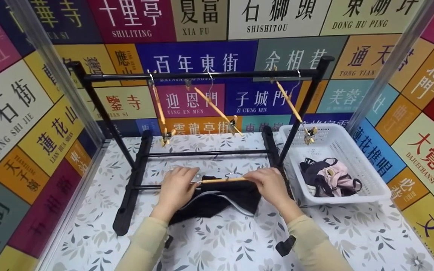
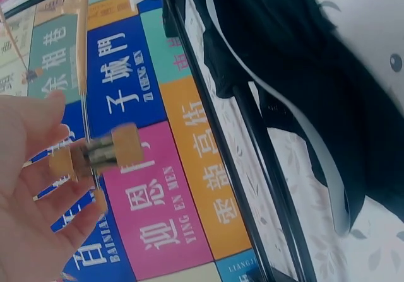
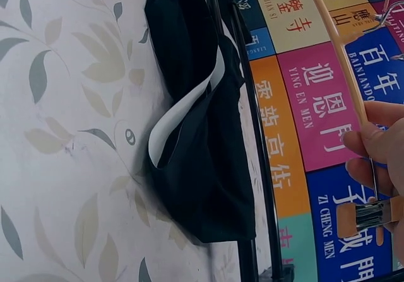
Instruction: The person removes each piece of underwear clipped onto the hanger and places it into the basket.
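A wooden clip hanger (image 1: 220,180) with a metal hook is held level between both hands. My left hand (image 1: 175,186) has its thumb and fingers about the left end, beside a wooden clip (image 2: 129,144) in the left wrist view. At the other end, my right hand (image 1: 271,184) pinches the bar between thumb and fingers, with another clip (image 3: 372,214) near them in the right wrist view. Below the hanger lies a black garment (image 1: 202,209) with a pale edge, partly over the rack's lower bar. Its exact kind is unclear, and neither wrist view shows it touching the clips.
A black rack (image 1: 239,73) stands behind the hands, with three clip hangers hanging from its top bar. To its right, a white basket (image 1: 375,195) holds pink and black clothing (image 1: 332,175). Printed panels surround the leaf-patterned table (image 1: 236,241).
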Demonstrator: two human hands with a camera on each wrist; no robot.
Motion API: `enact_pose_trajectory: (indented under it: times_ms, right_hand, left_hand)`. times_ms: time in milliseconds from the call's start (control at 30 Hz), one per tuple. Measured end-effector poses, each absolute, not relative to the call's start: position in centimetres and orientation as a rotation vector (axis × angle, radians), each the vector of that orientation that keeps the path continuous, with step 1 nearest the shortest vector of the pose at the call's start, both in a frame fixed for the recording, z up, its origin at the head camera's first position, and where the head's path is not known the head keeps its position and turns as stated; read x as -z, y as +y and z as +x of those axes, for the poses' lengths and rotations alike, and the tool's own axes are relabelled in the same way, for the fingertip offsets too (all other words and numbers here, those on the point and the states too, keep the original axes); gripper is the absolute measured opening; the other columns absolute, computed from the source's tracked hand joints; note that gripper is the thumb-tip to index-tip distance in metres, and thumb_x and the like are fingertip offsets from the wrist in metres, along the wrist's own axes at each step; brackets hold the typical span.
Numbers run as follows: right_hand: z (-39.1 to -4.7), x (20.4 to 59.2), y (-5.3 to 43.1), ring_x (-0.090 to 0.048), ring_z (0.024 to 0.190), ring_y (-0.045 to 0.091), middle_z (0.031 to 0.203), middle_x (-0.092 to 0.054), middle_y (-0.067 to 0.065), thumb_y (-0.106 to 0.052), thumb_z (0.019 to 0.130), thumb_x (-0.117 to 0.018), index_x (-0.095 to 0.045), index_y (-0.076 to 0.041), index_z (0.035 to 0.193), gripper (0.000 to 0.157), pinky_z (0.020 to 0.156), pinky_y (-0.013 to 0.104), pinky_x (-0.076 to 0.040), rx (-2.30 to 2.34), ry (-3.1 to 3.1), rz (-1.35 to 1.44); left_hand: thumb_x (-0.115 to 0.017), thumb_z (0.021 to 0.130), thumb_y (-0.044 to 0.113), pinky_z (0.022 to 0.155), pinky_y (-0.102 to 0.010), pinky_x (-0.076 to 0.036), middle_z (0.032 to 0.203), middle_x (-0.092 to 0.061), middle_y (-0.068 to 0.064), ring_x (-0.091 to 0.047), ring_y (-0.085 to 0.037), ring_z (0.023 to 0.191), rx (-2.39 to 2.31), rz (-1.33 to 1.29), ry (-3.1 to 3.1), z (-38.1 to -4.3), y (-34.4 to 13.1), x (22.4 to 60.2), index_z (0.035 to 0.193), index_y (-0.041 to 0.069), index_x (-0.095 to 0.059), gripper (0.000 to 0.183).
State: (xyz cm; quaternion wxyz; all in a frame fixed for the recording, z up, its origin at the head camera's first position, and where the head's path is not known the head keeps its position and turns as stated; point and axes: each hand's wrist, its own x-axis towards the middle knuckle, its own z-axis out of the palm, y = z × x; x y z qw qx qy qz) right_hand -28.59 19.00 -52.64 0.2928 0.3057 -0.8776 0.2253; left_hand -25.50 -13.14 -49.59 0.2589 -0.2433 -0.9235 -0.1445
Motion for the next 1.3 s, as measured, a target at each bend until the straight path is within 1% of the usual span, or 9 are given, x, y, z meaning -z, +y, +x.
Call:
enact_pose_trajectory:
  times_ms: [233, 433, 567, 667, 800, 900, 1000, 1100, 1300]
  right_hand:
    - [-28.5, 52.6, 18.5, -0.068, 0.088, 0.017, 0.096, -0.074, -0.008, -0.013, 0.084, -0.075, -0.077, -0.023, 0.097, 0.017, 0.084, 0.042, -0.045, -0.629, -2.336, 0.831]
    - [-28.6, 52.7, 18.4, -0.068, 0.087, 0.017, 0.095, -0.074, -0.009, -0.013, 0.084, -0.075, -0.077, -0.023, 0.097, 0.017, 0.083, 0.042, -0.045, -0.624, -2.320, 0.836]
    - [-28.7, 52.7, 18.3, -0.068, 0.087, 0.017, 0.094, -0.074, -0.008, -0.014, 0.084, -0.075, -0.077, -0.023, 0.096, 0.015, 0.082, 0.042, -0.045, -0.626, -2.318, 0.840]
    - [-28.7, 52.8, 18.2, -0.068, 0.087, 0.016, 0.094, -0.074, -0.008, -0.015, 0.084, -0.075, -0.077, -0.023, 0.096, 0.014, 0.083, 0.042, -0.045, -0.618, -2.317, 0.841]
    - [-28.7, 52.8, 18.0, -0.068, 0.086, 0.016, 0.094, -0.074, -0.009, -0.016, 0.086, -0.075, -0.077, -0.023, 0.098, 0.014, 0.087, 0.043, -0.045, -0.605, -2.323, 0.847]
    - [-28.7, 52.8, 18.0, -0.067, 0.086, 0.016, 0.094, -0.074, -0.009, -0.015, 0.087, -0.075, -0.076, -0.022, 0.099, 0.014, 0.092, 0.046, -0.044, -0.623, -2.315, 0.869]
    - [-28.7, 52.8, 18.0, -0.066, 0.090, 0.017, 0.096, -0.073, -0.007, -0.011, 0.086, -0.076, -0.076, -0.020, 0.100, 0.017, 0.097, 0.049, -0.043, -0.665, -2.278, 0.893]
    - [-28.7, 52.7, 18.0, -0.065, 0.098, 0.019, 0.102, -0.073, -0.004, -0.009, 0.084, -0.077, -0.076, -0.017, 0.103, 0.020, 0.100, 0.049, -0.041, -0.701, -2.236, 0.906]
    - [-28.7, 52.8, 18.1, -0.065, 0.103, 0.025, 0.107, -0.072, 0.002, -0.006, 0.081, -0.079, -0.075, -0.012, 0.105, 0.025, 0.096, 0.050, -0.044, -0.739, -2.173, 0.929]
  left_hand:
    - [-0.076, 0.085, 0.020, 0.078, -0.047, -0.046, 0.103, -0.072, -0.004, -0.062, -0.028, 0.093, 0.312, -0.697, -2.507, -25.3, -12.3, 50.1, 0.121, 0.015, -0.068, 0.037]
    - [-0.076, 0.085, 0.016, 0.069, -0.045, -0.044, 0.092, -0.073, -0.003, -0.061, -0.028, 0.083, 0.352, -0.689, -2.451, -25.3, -12.3, 50.6, 0.108, 0.015, -0.073, 0.024]
    - [-0.075, 0.085, 0.015, 0.065, -0.044, -0.044, 0.082, -0.071, -0.003, -0.058, -0.028, 0.076, 0.429, -0.695, -2.424, -25.4, -12.3, 50.9, 0.095, 0.015, -0.073, 0.011]
    - [-0.075, 0.083, 0.011, 0.063, -0.043, -0.045, 0.079, -0.070, -0.003, -0.057, -0.028, 0.074, 0.477, -0.699, -2.403, -25.4, -12.4, 51.2, 0.090, 0.015, -0.074, 0.008]
    - [-0.075, 0.081, 0.004, 0.069, -0.044, -0.050, 0.078, -0.069, -0.004, -0.058, -0.030, 0.074, 0.517, -0.704, -2.378, -25.5, -12.6, 51.5, 0.092, 0.013, -0.075, 0.014]
    - [-0.074, 0.082, 0.004, 0.076, -0.043, -0.051, 0.079, -0.070, -0.005, -0.059, -0.030, 0.074, 0.535, -0.706, -2.362, -25.5, -12.9, 51.8, 0.093, 0.012, -0.075, 0.014]
    - [-0.073, 0.083, 0.004, 0.071, -0.042, -0.050, 0.079, -0.070, -0.004, -0.059, -0.029, 0.073, 0.548, -0.697, -2.349, -25.5, -13.2, 52.0, 0.091, 0.012, -0.075, 0.012]
    - [-0.073, 0.083, 0.005, 0.065, -0.040, -0.048, 0.078, -0.070, -0.003, -0.058, -0.028, 0.071, 0.562, -0.668, -2.357, -25.3, -13.7, 52.2, 0.090, 0.012, -0.075, 0.010]
    - [-0.075, 0.083, 0.004, 0.064, -0.039, -0.048, 0.078, -0.071, -0.003, -0.058, -0.027, 0.069, 0.581, -0.562, -2.429, -25.1, -14.6, 52.5, 0.087, 0.012, -0.075, 0.009]
